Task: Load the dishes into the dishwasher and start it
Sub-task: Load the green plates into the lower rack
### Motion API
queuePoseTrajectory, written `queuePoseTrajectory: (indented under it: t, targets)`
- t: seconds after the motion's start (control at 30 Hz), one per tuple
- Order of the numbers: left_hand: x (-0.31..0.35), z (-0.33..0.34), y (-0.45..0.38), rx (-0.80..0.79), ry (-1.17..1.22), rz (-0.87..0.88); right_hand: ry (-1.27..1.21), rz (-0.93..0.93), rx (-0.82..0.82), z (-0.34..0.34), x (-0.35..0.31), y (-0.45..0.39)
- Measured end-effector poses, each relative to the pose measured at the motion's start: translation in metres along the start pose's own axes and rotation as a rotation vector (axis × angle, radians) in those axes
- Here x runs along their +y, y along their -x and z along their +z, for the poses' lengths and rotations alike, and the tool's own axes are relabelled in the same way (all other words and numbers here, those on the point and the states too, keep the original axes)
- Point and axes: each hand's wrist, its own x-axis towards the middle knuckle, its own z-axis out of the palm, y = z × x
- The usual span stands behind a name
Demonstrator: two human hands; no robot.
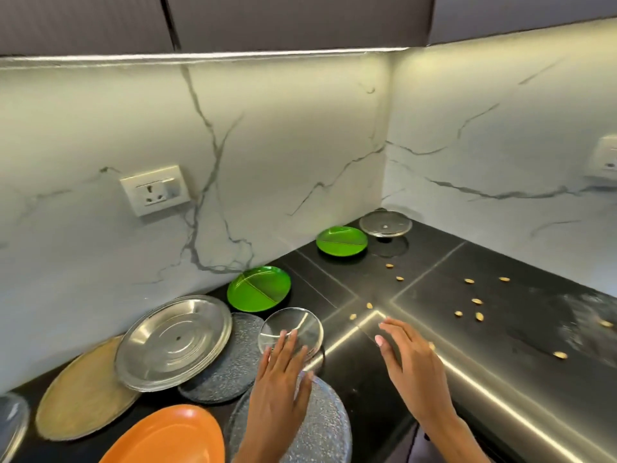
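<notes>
Dishes lie along a black counter [347, 369] below a marble wall. My left hand [283, 375] reaches out with straight fingers whose tips touch a small clear glass plate [293, 325]. My right hand [407, 359] hovers open over the counter to the right, holding nothing. A steel plate [173, 342] leans on a grey speckled plate [230, 372]. Another grey speckled plate [320, 426] lies under my left wrist. An orange plate [170, 439] sits at the bottom edge. Two green divided plates [258, 288] [341, 240] and a glass lid [384, 222] lie farther back. No dishwasher is in view.
A round woven mat [80, 402] lies at the left, with a glass dish edge [11, 426] beside it. Several nut shells [477, 301] are scattered on the right counter. A wall socket [155, 190] sits above the plates. Dark cabinets [267, 18] hang overhead.
</notes>
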Motion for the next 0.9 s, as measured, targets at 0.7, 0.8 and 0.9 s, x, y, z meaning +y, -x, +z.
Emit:
queuePoseTrajectory:
  t: [0.7, 0.8, 0.9]
  targets:
    - [-0.107, 0.137, -0.216, -0.619, -0.524, -0.6, -0.146, -0.279, -0.297, 0.121, 0.087, -0.142]
    - [-0.114, 0.137, -0.23, -0.641, -0.493, -0.628, -0.154, -0.284, -0.329, 0.121, 0.098, -0.147]
    - [-0.114, 0.137, -0.237, -0.651, -0.497, -0.564, -0.144, -0.288, -0.332, 0.118, 0.105, -0.15]
